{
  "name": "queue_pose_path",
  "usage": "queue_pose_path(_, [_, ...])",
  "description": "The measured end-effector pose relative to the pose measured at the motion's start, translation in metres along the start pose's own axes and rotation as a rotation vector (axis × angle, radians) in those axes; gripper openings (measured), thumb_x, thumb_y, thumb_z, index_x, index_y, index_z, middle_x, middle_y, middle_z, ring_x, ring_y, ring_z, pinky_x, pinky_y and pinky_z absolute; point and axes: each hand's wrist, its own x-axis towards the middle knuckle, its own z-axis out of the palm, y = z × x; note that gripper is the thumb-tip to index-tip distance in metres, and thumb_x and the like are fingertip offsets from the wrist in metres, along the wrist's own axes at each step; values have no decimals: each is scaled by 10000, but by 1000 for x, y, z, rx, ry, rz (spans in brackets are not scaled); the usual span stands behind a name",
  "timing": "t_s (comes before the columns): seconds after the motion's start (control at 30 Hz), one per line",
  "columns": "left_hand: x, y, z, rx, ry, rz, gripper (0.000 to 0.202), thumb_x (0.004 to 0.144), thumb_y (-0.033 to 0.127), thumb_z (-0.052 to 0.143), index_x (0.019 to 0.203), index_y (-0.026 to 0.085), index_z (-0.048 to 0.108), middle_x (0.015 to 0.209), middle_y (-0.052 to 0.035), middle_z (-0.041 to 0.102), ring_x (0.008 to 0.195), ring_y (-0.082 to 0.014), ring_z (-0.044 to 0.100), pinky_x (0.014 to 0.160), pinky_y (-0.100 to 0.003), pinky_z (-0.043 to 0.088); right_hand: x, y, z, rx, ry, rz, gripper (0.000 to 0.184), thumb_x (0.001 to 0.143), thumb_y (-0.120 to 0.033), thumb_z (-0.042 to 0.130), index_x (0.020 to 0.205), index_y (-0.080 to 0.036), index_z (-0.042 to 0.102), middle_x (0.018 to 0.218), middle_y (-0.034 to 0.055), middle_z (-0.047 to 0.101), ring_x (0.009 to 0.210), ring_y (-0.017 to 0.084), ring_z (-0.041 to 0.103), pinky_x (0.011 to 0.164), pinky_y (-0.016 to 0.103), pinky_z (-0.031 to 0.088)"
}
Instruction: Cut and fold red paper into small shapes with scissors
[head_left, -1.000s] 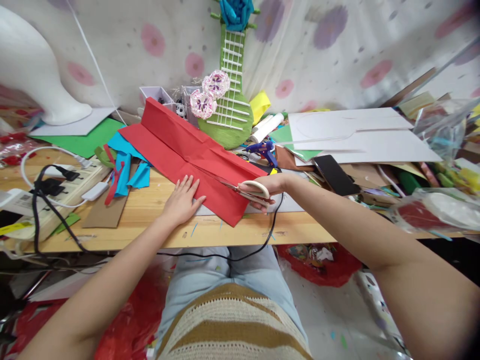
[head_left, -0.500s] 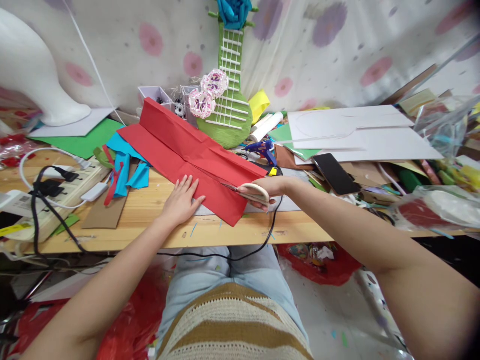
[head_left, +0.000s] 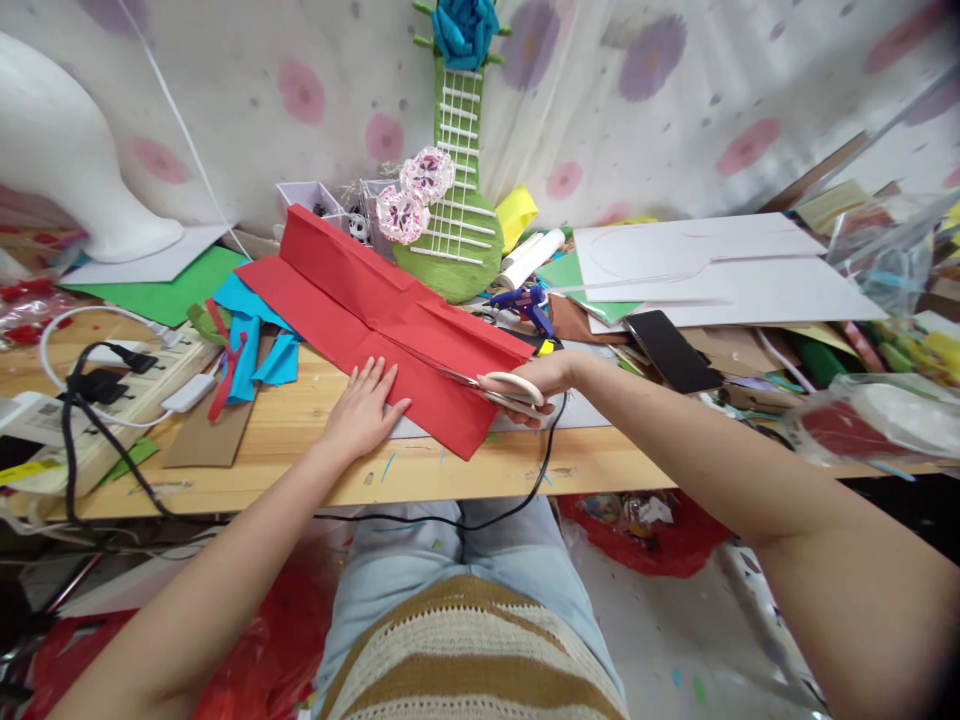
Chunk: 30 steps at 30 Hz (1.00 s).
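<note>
A creased sheet of red paper [head_left: 337, 270] lies slantwise over the table, its far left part folded up. My left hand [head_left: 365, 408] rests flat on its near edge, fingers spread. In my right hand [head_left: 536, 388] is a pair of scissors [head_left: 512, 390] with cream handles, its fingers wrapped round the loops. The blades point left and lie along a slit in the paper's right part. Part of the blades is hidden by the paper. Left of the sheet lie blue paper scraps [head_left: 277, 360] and a red strip [head_left: 227, 370].
Behind the paper stands a green guitar-shaped craft [head_left: 450, 270] with a blue flower on top. A blue glue gun [head_left: 525, 305] and a black phone [head_left: 673, 350] lie to the right. A power strip [head_left: 142, 385] sits at left; a black cable [head_left: 546, 455] hangs over the front edge.
The view has shifted slightly. Both hands keep nearly the same places on the paper and scissors; I see no clear advance of the blades.
</note>
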Motion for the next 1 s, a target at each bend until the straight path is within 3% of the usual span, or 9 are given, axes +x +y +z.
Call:
queue_pose_path(0.23, [-1,0,0,2,10,7,677,910,525,272,1397,65,364,1483,-179,291,1393,-276,208,1135,-451,185,2,-10,-6,8,-30,-49,718,769,-805,258,675,-129,482,606,61,543,512,103,509,372,188,245])
queue_pose_path(0.47, [0,0,1,-9,20,4,670,907,527,281,1403,82,358,1486,-165,291,1392,-273,214,1133,-461,193,9,-17,-5,10,53,16,765,697,-867,202,633,-144,444,556,42,525,475,98,503,381,192,253])
queue_pose_path(0.7, [0,1,0,5,6,2,683,910,525,280,1398,53,358,1483,-179,287,1394,-274,204,1140,-444,175,18,-26,-5,-70,124,28,775,746,-833,173,638,-127,474,510,61,553,398,75,449,391,195,258])
queue_pose_path(0.83, [0,1,0,7,5,4,678,911,521,285,1399,55,358,1485,-180,282,1394,-275,203,1141,-444,173,19,-28,-2,-75,181,36,712,787,-785,256,710,-122,506,486,44,548,381,75,438,398,194,266])
queue_pose_path(1.0, [0,2,0,2,0,-6,675,911,521,281,1401,63,355,1488,-173,280,1394,-273,205,1141,-445,170,17,-28,-4,-146,131,78,531,787,-657,484,775,-134,575,515,22,548,405,74,443,427,203,297])
